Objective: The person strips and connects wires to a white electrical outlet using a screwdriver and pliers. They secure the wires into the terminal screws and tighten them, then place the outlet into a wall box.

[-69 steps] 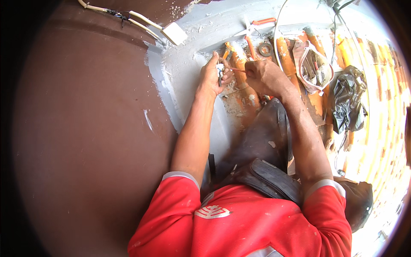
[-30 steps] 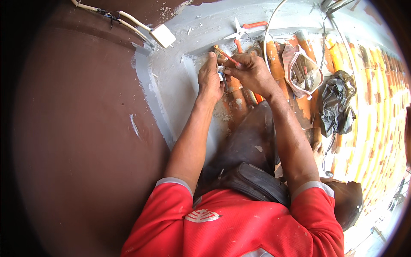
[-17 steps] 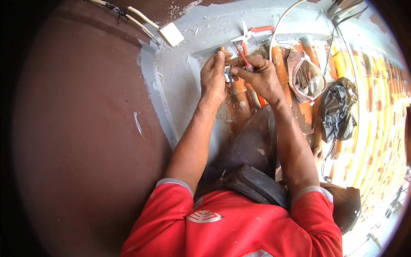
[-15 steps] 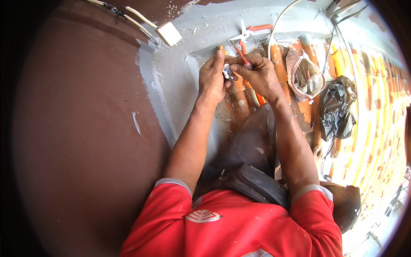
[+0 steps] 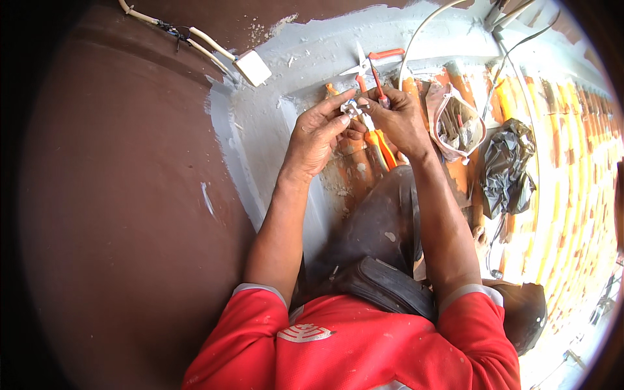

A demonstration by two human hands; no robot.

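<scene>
Between the fingertips of my left hand (image 5: 313,138) is a small white part (image 5: 351,108) with a bit of blue; its exact kind is too small to make out. My right hand (image 5: 401,123) is closed round a red screwdriver (image 5: 377,81), its shaft pointing up and away. The right thumb and index finger meet at the small part too. Below the hands lie pliers (image 5: 385,151) with orange and yellow handles, partly covered by my fingers. Just beyond the hands are open snips (image 5: 364,67) with red handles.
A white box (image 5: 252,68) with cables sits on the brown wall at left. To the right, an open pouch of small items (image 5: 455,123) and a black plastic bag (image 5: 507,169) lie on sloping roof tiles (image 5: 565,195). A pale cable (image 5: 416,42) arcs past the snips.
My left hand has turned and its fingers now reach toward the right, tilting the small part. The screwdriver stands more upright in my right hand. More of the pliers shows.
</scene>
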